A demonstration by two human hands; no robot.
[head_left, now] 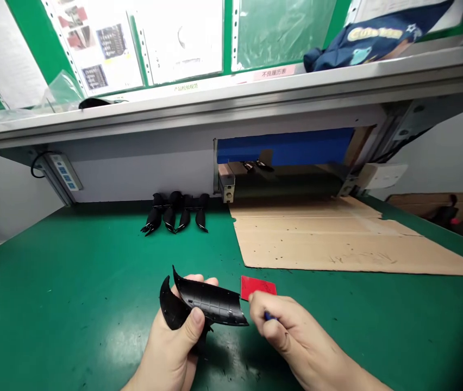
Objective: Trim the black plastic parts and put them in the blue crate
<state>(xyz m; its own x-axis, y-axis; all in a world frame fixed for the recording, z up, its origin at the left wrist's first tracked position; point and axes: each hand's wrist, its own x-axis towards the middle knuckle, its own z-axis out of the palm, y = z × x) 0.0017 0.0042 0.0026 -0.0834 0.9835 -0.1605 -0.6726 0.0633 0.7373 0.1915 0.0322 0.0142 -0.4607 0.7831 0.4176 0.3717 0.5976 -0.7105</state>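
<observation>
My left hand [178,336] grips a black moulded plastic part [215,304] made of two curved, trough-like pieces, with its thumb on the near side. The ribbed hollow of the longer piece faces up, and its wide end points right. Close to that end, my right hand [280,326] is closed around a small tool with a blue handle [270,316]. The tool's tip is hidden, so I cannot tell whether it touches the plastic. Just behind my right hand lies a flat red card [258,285] on the green tabletop [93,293].
Several similar black parts [176,213] stand in a row against the back panel. Flat cardboard [317,241] covers the back right, before an opening with a blue flap [288,147]. A metal-edged shelf [215,100] crosses above. Small black shavings dot the tabletop.
</observation>
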